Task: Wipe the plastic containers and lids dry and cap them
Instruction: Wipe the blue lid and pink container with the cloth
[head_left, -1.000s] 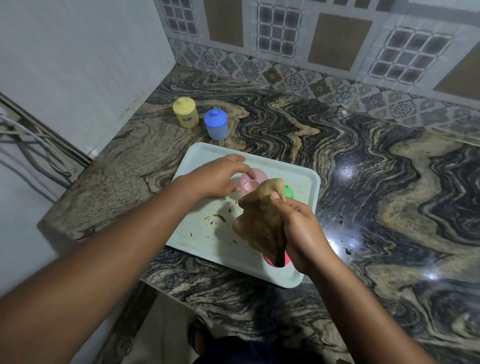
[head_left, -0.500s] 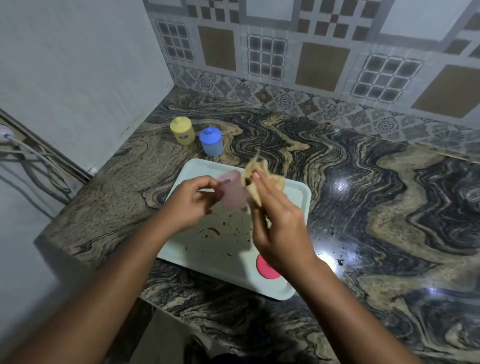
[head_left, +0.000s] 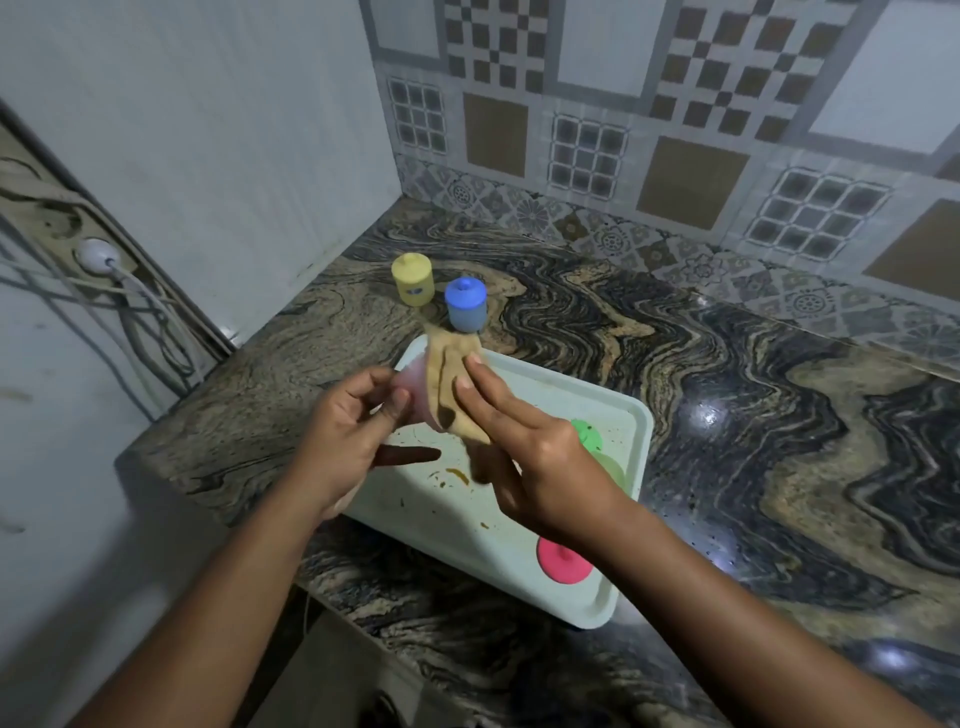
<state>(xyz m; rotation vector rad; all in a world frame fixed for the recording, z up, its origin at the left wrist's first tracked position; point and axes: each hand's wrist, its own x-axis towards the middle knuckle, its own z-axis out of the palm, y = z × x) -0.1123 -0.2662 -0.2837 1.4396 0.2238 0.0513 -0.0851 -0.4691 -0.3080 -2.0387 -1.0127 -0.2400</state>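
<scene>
Translucent pink container (head_left: 414, 380) gripped in left hand (head_left: 347, 448); stained tan cloth (head_left: 448, 382) under straight fingers (head_left: 491, 397) of right hand (head_left: 540, 460)

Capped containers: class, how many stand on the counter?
2: the yellow container near the corner and the blue container beside it, behind the tray. Others may be hidden.

A pale tray (head_left: 457, 525) is placed on a marbled stone countertop (head_left: 779, 441), near its front edge. Brown stains are seen on the tray floor. The countertop is bounded by a patterned tiled wall (head_left: 675, 156) and a plain white wall (head_left: 234, 156). Cables (head_left: 150, 332) are routed from a round white plug (head_left: 96, 255).
</scene>
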